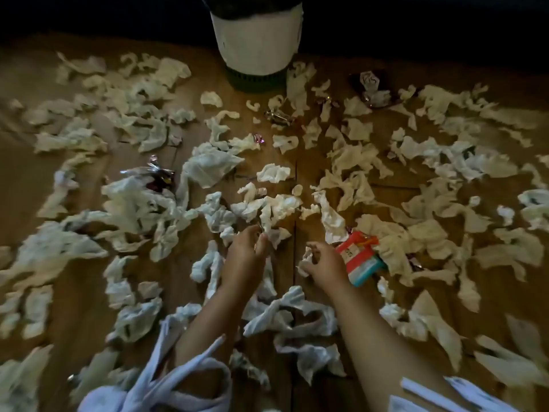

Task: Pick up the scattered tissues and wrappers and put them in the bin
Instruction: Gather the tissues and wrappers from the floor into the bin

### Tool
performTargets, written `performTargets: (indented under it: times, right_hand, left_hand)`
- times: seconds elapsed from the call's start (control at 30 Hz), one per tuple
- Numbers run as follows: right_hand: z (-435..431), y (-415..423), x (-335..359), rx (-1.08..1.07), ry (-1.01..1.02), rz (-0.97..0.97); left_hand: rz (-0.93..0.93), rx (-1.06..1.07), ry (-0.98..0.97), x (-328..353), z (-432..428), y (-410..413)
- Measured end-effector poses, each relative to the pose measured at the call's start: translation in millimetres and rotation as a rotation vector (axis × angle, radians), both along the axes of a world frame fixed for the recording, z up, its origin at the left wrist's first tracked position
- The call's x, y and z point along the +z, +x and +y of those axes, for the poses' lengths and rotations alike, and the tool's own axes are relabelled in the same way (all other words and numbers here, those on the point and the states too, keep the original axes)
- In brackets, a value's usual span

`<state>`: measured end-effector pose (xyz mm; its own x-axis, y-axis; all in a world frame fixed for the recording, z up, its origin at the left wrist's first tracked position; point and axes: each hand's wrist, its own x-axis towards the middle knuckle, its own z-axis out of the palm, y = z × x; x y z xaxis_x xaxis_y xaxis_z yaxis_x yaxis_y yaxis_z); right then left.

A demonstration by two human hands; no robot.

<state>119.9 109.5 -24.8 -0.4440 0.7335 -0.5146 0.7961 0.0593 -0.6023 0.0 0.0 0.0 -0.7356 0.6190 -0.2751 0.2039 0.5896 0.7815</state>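
Crumpled white tissues lie scattered all over the wooden floor, with shiny wrappers among them. The bin, white with a dark liner and a green base, stands upright at the top centre. My left hand pinches the lower end of a long crumpled tissue in the middle of the floor. My right hand is closed on a small white tissue scrap. An orange and teal wrapper lies just right of my right hand.
Another silver wrapper and a dark wrapper lie near the bin's base. White cloth of my clothing hangs at the bottom. Beyond the bin the background is dark.
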Motion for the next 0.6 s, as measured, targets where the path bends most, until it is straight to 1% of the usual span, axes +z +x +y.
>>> performTargets:
  times: [0.07,0.13,0.17,0.2,0.27,0.37,0.4,0.47,0.5,0.57,0.6]
  right_hand:
    - [0.9,-6.1,-33.5,0.078,0.037,-0.06]
    - [1.0,-14.6,-61.5,0.064,0.028,-0.047]
    - [-2.6,-19.1,-69.2,0.034,0.015,-0.006]
    - [-6.8,-24.4,-74.0,0.02,0.014,0.035]
    - [-14.9,-31.8,-73.2,0.017,0.025,0.119]
    - [-9.0,-34.7,-67.9,-0.043,0.042,0.204]
    - [-3.0,-33.5,-65.0,-0.065,0.047,0.234]
    - [14.1,-27.4,-64.2,-0.119,0.05,0.286]
    - [22.2,-24.3,-63.6,-0.156,0.037,0.304]
    - [33.1,-19.6,-61.7,-0.267,-0.025,0.355]
    - [36.6,-19.2,-60.5,-0.32,-0.058,0.378]
  left_hand:
    - [-0.005,0.111,0.06,-32.9,9.0,-11.8]
    - [-0.036,0.247,0.08,-62.9,16.5,-40.3]
    - [-0.065,0.322,0.086,-72.8,18.9,-54.1]
    - [-0.08,0.381,0.075,-76.5,20.2,-65.6]
    - [-0.034,0.454,0.075,-59.3,19.0,-72.4]
    - [0.04,0.491,0.044,-51.5,7.2,-67.4]
    - [0.078,0.466,-0.009,-57.3,1.6,-64.6]
    - [0.11,0.315,-0.163,-77.4,-7.6,-55.3]
    - [0.079,0.219,-0.224,-84.8,-9.3,-50.1]
    - [-0.002,0.013,-0.286,-94.3,-7.0,-38.4]
    - [0.025,-0.083,-0.323,-95.5,-4.8,-32.7]
